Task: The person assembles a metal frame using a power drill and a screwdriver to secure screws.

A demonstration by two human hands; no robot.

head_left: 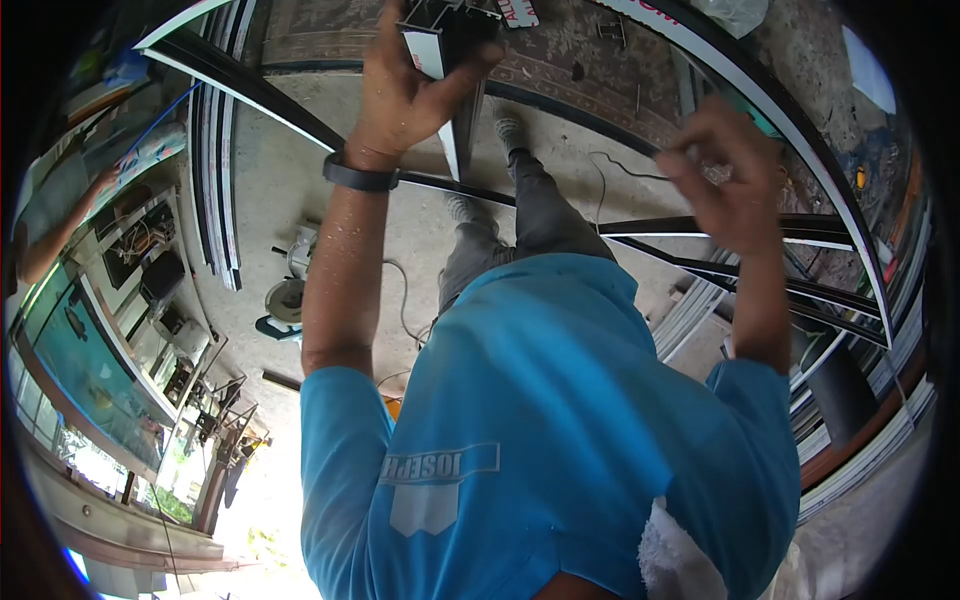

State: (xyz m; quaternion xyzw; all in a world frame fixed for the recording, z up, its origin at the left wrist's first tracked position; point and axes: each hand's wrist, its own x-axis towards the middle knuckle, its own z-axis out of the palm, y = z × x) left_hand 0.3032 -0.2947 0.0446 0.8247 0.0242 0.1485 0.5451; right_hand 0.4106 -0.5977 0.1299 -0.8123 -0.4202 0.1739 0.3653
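My left hand (405,105), with a dark band on the wrist, is wrapped round a black-and-white aluminium profile (424,52). The thumb presses its near side, and the profile's open, hollow end faces up towards me. Its lower end tapers away towards the floor. My right hand (725,180) is raised on the right, apart from that profile, and slightly blurred. Its fingers are curled in towards the thumb; whatever they hold, if anything, is too small to make out. A large black-and-white frame (800,115) stretches round in front of me, passing behind both hands.
A patterned mat (600,75) lies beyond my feet. On the left floor stand a circular power saw (285,300) and several long profiles (212,180). A thin cable (602,190) crosses the floor. More profile lengths (690,315) lie at right. Another person's arm (65,235) shows far left.
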